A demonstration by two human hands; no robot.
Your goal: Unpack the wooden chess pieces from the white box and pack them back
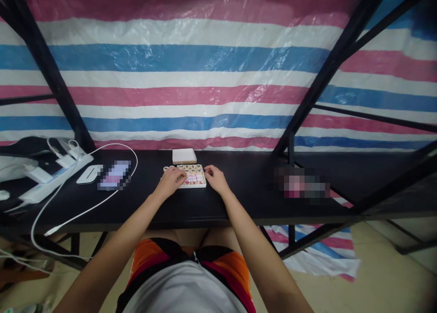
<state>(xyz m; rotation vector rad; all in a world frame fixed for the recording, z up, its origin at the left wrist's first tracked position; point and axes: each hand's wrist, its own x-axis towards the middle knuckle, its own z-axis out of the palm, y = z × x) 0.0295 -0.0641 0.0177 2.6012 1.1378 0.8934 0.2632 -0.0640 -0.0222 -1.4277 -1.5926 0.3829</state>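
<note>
A shallow white box point(204, 184) of round xiangqi pieces point(193, 168) sits on the black desk in front of me, with a pink-and-white patch over its middle pieces. My left hand point(170, 182) reaches over the box's left side, fingers curled down and thumb close to them; whatever they pinch is too small to name. Beside the left fingers, a few pale round pieces point(166, 168) show. My right hand point(217, 180) is at the box's right edge, fingers bent loosely toward it and holding nothing visible. Behind the box lies its white lid point(184, 156).
Left on the desk point(252, 181) are a blurred phone point(115, 174), a white flat device point(89, 174), a white power strip point(51, 183) and a looping white cable point(82, 216). A pixelated object point(302, 185) lies right. Black frame bars point(317, 83) slant up both sides.
</note>
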